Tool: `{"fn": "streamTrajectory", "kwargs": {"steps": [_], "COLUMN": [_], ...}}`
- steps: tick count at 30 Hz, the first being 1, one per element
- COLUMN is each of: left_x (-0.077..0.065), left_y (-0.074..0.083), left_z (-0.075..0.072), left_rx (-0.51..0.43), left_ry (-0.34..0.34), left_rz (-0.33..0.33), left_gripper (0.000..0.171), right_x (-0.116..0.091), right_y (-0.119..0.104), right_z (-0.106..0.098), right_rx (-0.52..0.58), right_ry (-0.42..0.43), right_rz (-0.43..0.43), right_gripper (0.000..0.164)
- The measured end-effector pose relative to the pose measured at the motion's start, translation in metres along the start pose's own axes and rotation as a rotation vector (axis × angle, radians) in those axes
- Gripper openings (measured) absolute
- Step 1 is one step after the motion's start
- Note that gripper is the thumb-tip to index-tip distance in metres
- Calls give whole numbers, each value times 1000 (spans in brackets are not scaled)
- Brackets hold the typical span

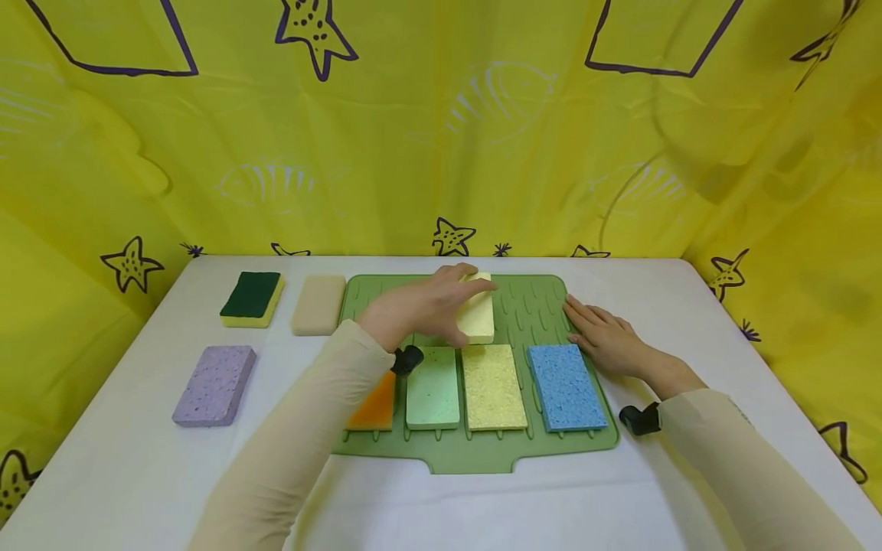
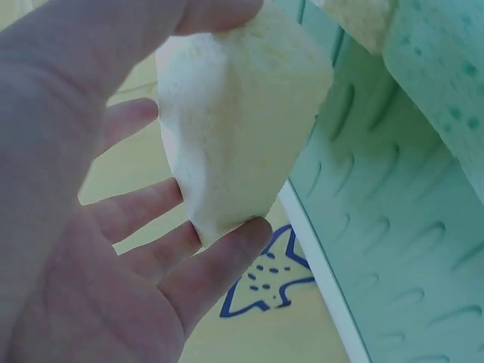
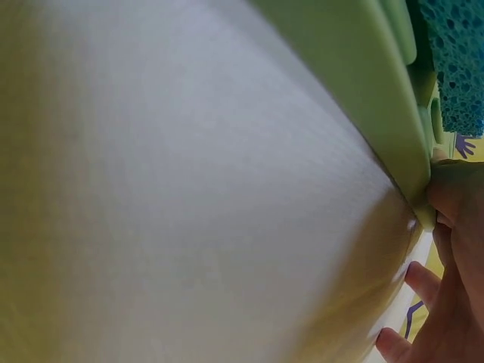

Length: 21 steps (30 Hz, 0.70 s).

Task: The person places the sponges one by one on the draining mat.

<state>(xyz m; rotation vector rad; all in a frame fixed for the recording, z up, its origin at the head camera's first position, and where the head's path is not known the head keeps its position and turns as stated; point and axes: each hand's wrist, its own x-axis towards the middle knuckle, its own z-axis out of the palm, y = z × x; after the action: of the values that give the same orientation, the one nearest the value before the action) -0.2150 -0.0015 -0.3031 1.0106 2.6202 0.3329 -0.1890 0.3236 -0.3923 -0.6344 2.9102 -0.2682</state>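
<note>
A pale cream sponge (image 1: 482, 315) is at the far half of the green mat (image 1: 529, 302), near the middle of its far edge, gripped end to end between the thumb and fingers of the left hand (image 1: 429, 304). The right hand (image 1: 612, 337) has its fingers straight, touching the mat's right edge. Along the mat's near edge, left to right, lie an orange sponge (image 1: 373, 405), partly under the sleeve, then mint (image 1: 432, 394), yellow (image 1: 494, 390) and blue sponges (image 1: 567, 389). Just beyond the mat's left edge is a beige sponge (image 1: 319, 306); toward the table's (image 1: 386, 513) left edge lie a green-topped sponge (image 1: 251, 297) and a purple sponge (image 1: 215, 386).
</note>
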Motion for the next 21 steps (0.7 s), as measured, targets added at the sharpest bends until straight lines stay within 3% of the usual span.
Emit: {"fn": "streamTrajectory", "kwargs": {"steps": [7, 15, 21], "left_x": [19, 36, 47], "left_y": [10, 20, 26], "left_z": [3, 8, 12], "left_rx": [2, 29, 58], "left_ry": [1, -26, -18], "left_rz": [7, -42, -45], "left_gripper": [87, 87, 85], "right_x": [-1, -2, -1], "right_y": [-1, -3, -1], "right_z": [-1, -2, -1], "right_rx": [3, 16, 9], "right_ry": [5, 8, 5], "right_rz": [1, -1, 6], "right_gripper": [58, 58, 58]}}
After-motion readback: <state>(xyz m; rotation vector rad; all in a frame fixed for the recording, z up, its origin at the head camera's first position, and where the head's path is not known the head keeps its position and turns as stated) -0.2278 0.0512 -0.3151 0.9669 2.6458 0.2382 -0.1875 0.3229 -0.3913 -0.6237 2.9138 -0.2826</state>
